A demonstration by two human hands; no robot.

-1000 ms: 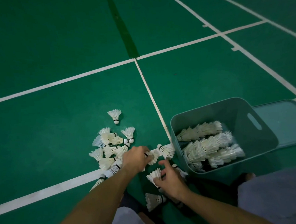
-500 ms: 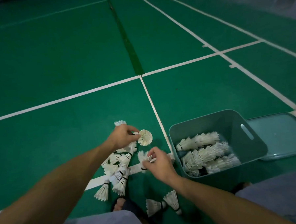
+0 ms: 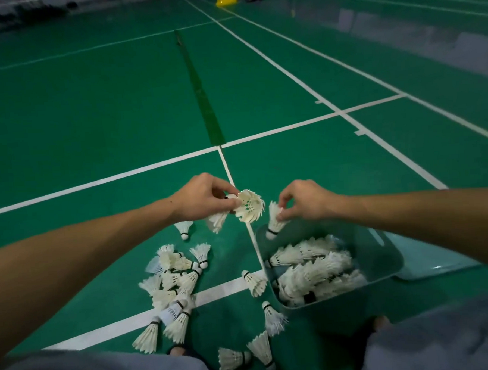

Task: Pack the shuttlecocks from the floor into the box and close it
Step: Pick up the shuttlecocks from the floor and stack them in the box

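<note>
My left hand [image 3: 202, 198] pinches a white shuttlecock [image 3: 248, 205] with its feather skirt facing me; a second one [image 3: 217, 221] hangs below the fingers. My right hand [image 3: 304, 200] pinches another shuttlecock [image 3: 274, 221] by its feathers, cork down, just above the far left corner of the teal box [image 3: 382, 251]. The box holds rows of stacked shuttlecocks [image 3: 312, 269]. Several loose shuttlecocks [image 3: 174, 282] lie piled on the green floor left of the box, with a few more [image 3: 255, 283] close to its near left side.
The teal lid [image 3: 428, 263] lies flat on the floor right of the box, partly under my right forearm. My knees in grey shorts fill the bottom corners. White court lines cross the floor. A yellow object [image 3: 226, 0] sits far away.
Both hands rose from the floor pile, each carrying a shuttlecock. The right hand moved right to just over the box's corner; the left hand came closer to it.
</note>
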